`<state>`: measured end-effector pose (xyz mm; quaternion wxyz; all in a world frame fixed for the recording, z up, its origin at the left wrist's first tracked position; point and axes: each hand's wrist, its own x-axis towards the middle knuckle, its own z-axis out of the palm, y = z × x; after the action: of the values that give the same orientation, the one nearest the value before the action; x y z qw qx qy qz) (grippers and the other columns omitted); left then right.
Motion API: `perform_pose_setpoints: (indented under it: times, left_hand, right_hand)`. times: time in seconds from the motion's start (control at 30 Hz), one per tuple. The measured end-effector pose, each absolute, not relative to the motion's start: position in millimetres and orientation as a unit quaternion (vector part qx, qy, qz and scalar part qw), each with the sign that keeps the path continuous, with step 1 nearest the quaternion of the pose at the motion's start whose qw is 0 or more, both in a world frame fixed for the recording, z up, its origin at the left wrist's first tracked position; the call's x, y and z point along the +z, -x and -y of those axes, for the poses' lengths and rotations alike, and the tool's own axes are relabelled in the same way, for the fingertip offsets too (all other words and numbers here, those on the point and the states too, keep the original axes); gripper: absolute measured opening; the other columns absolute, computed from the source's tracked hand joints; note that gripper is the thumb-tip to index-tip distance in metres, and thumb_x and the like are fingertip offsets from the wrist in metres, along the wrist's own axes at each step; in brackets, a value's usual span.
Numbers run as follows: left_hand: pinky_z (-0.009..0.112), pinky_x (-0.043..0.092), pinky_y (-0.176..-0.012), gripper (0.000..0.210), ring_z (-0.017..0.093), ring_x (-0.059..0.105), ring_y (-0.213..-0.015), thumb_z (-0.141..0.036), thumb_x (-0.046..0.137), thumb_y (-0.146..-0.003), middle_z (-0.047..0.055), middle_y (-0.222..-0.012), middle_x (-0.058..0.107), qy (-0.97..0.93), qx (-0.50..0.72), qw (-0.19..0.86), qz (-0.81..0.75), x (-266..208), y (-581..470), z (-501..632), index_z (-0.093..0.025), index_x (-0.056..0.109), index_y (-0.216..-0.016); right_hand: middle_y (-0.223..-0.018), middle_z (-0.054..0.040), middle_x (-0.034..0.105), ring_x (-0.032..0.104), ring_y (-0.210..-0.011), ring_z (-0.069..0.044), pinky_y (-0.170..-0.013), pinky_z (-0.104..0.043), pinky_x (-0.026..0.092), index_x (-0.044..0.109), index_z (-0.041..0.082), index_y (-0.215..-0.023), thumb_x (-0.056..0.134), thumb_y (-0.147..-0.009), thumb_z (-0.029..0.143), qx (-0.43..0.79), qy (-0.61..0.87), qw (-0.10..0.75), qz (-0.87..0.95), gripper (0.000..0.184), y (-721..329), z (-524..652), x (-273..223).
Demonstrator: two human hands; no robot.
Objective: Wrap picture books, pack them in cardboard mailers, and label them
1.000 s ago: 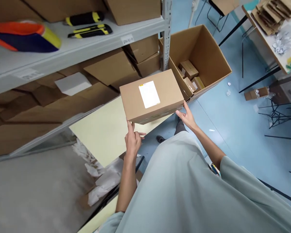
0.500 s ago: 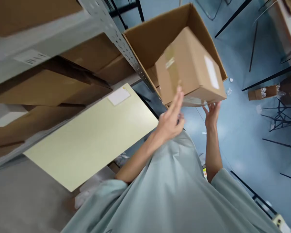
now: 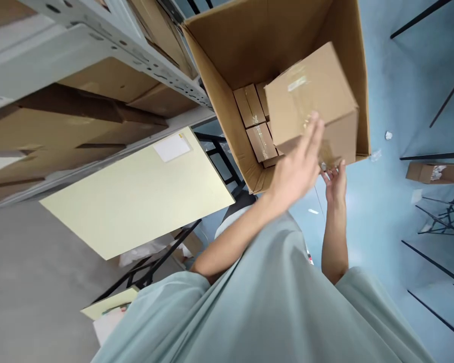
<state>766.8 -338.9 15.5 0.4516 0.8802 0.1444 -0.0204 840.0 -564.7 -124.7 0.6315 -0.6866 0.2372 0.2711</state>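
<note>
A taped cardboard box [image 3: 318, 91] is tilted inside the mouth of a larger open carton [image 3: 219, 96]. My right hand [image 3: 336, 184] supports its near lower edge from below, with the fingertips curled against the cardboard. My left hand [image 3: 297, 169] is in front of the box's near face, two fingers stretched out over the tape; it is slightly blurred, and whether the fingertips press on the box I cannot tell. Several small taped boxes [image 3: 260, 141] lie on the carton's floor, partly hidden behind the held box.
A metal shelf rack [image 3: 136, 55] with cartons stands at the left, close beside the large carton. A pale yellow board [image 3: 144, 194] juts out below it. On the blue floor at the right are thin black legs and a small open box [image 3: 435, 173] with crumpled packing.
The held box has turned and sits lower and further right in the carton, exposing small boxes beneath. Both hands moved with it. My view has shifted closer to the carton.
</note>
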Motion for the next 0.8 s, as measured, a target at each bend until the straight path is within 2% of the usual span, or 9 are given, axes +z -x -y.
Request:
perform_pose_setpoints:
  times: [0.1,0.2,0.3,0.4,0.47,0.57,0.63,0.7,0.8]
  left_hand:
    - [0.061,0.046,-0.142,0.076,0.043,0.033,-0.180,-0.031,0.044,-0.120,0.009,-0.201,0.014,-0.863,-0.018,0.468,-0.189,-68,-807,274,-0.025,0.016,-0.190]
    - [0.062,0.021,-0.152,0.081,0.041,0.018,-0.185,-0.028,0.058,-0.116,0.017,-0.199,0.020,-0.853,-0.059,0.464,-0.232,-147,-842,210,-0.015,0.024,-0.188]
    - [0.056,0.018,-0.152,0.079,0.038,0.025,-0.184,-0.022,0.064,-0.113,0.029,-0.194,0.026,-0.847,-0.111,0.437,-0.283,-201,-866,160,0.004,0.031,-0.180]
    - [0.037,0.022,-0.149,0.064,0.017,0.039,-0.177,-0.028,0.048,-0.122,0.021,-0.189,0.043,-0.835,-0.101,0.443,-0.311,-228,-879,124,0.007,0.036,-0.174]
    - [0.036,0.027,-0.148,0.063,0.015,0.043,-0.175,-0.031,0.050,-0.122,0.017,-0.192,0.038,-0.832,-0.102,0.433,-0.333,-236,-881,103,0.002,0.039,-0.175]
    - [0.055,0.031,-0.148,0.072,0.036,0.042,-0.178,-0.025,0.068,-0.114,0.024,-0.197,0.020,-0.841,-0.137,0.398,-0.340,-232,-866,79,-0.002,0.041,-0.178]
    - [0.062,0.028,-0.149,0.074,0.042,0.039,-0.179,-0.023,0.069,-0.111,0.025,-0.194,0.028,-0.857,-0.141,0.393,-0.302,-217,-840,75,-0.004,0.044,-0.178]
    - [0.059,0.029,-0.149,0.070,0.040,0.043,-0.177,-0.020,0.065,-0.109,0.024,-0.187,0.045,-0.873,-0.128,0.394,-0.258,-191,-800,85,-0.005,0.049,-0.176]
    - [0.052,0.047,-0.140,0.068,0.036,0.065,-0.158,-0.022,0.059,-0.109,0.022,-0.175,0.062,-0.867,-0.132,0.409,-0.252,-142,-722,117,-0.008,0.054,-0.175]
  right_hand:
    - [-0.153,-0.0117,0.074,0.071,-0.151,-0.032,-0.114,-0.053,0.073,0.071,0.031,-0.138,0.075,-0.098,0.076,0.305,0.686,0.612,-0.248,0.061,-843,535,-149]
    - [-0.153,-0.0112,0.077,0.074,-0.146,-0.032,-0.120,-0.055,0.071,0.074,0.030,-0.136,0.084,-0.094,0.068,0.394,0.636,0.609,-0.264,0.058,-838,495,-175]
    - [-0.149,-0.0102,0.079,0.076,-0.141,-0.029,-0.125,-0.049,0.068,0.074,0.030,-0.139,0.083,-0.097,0.059,0.451,0.587,0.599,-0.306,0.052,-831,447,-208]
    - [-0.157,-0.0100,0.074,0.073,-0.145,-0.025,-0.124,-0.043,0.068,0.068,0.031,-0.149,0.077,-0.101,0.052,0.478,0.556,0.584,-0.348,0.054,-828,395,-244]
    - [-0.167,-0.0118,0.066,0.069,-0.150,-0.024,-0.121,-0.039,0.069,0.062,0.031,-0.156,0.076,-0.103,0.050,0.505,0.535,0.575,-0.359,0.058,-832,358,-266]
    - [-0.172,-0.0159,0.059,0.068,-0.150,-0.024,-0.116,-0.036,0.071,0.056,0.027,-0.162,0.071,-0.108,0.045,0.559,0.509,0.553,-0.349,0.059,-844,303,-291]
    - [-0.168,-0.0150,0.063,0.072,-0.144,-0.022,-0.116,-0.038,0.071,0.056,0.025,-0.161,0.065,-0.112,0.040,0.585,0.501,0.544,-0.334,0.052,-854,269,-298]
    - [-0.165,-0.0111,0.068,0.075,-0.138,-0.020,-0.120,-0.041,0.069,0.060,0.026,-0.154,0.059,-0.114,0.035,0.592,0.509,0.547,-0.302,0.041,-861,243,-295]
    - [-0.160,-0.0087,0.074,0.078,-0.134,-0.018,-0.127,-0.042,0.063,0.068,0.025,-0.139,0.059,-0.115,0.032,0.587,0.532,0.565,-0.231,0.026,-860,230,-270]
